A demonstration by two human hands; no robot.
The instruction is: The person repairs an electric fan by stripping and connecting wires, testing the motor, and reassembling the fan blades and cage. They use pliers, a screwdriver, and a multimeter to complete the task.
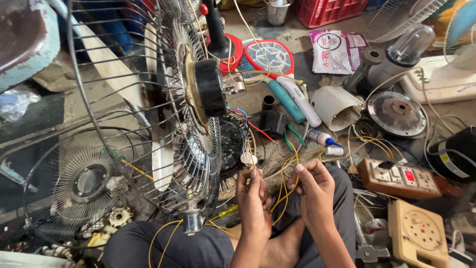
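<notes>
A seated person's left hand (253,196) and right hand (313,191) each pinch yellow wires (285,191) looping between them, just right of a caged fan (186,114); the strands run up from both closed grips toward the fan's motor (210,87), nearer the left hand.

Single head-worn view, steeply downward, close over lap and cluttered floor (297,34).
</notes>
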